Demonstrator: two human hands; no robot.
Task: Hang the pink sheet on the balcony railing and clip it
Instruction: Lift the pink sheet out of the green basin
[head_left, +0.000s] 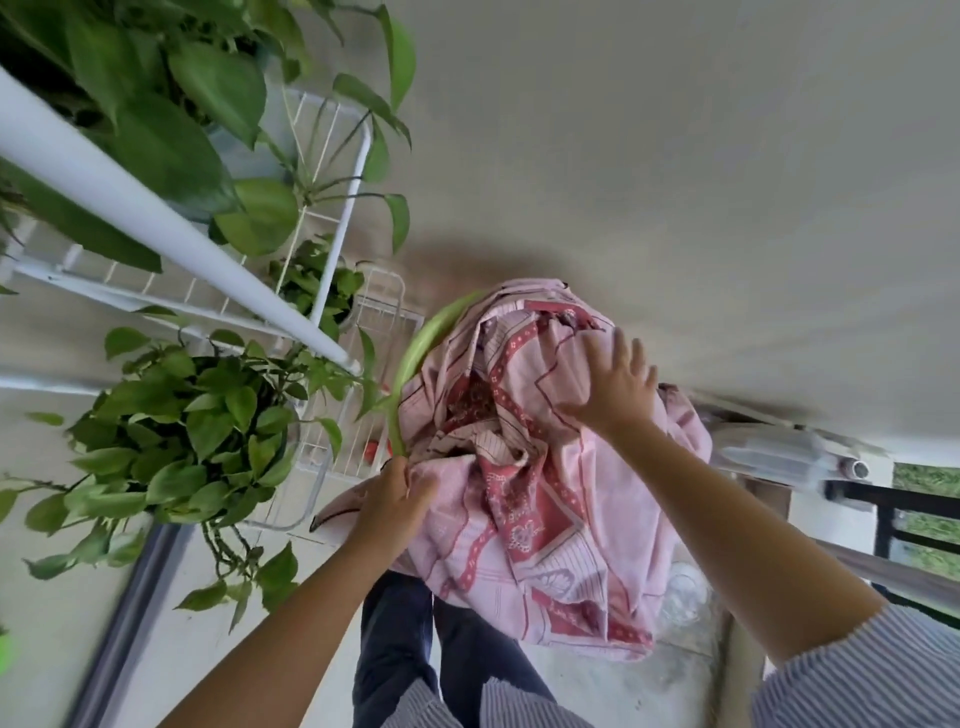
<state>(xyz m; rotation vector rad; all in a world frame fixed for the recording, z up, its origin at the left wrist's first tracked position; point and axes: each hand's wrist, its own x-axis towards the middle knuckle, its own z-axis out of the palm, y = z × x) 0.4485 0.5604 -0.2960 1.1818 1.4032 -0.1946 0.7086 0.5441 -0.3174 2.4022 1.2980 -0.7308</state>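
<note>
The pink sheet (540, 467), patterned in red and white, lies bunched in a heap that spills over a green tub (415, 353). Only the tub's left rim shows. My left hand (395, 499) grips the sheet's edge together with the tub's near rim. My right hand (618, 384) lies on top of the heap with its fingers spread and straight. The dark balcony railing (914, 514) stands at the right edge, apart from the sheet. No clip is in view.
A white wire rack (332, 249) with leafy potted plants (192, 431) fills the left side. A white pole (156, 218) slants across it. My legs in dark trousers (441, 654) are below the sheet. A pale wall rises behind.
</note>
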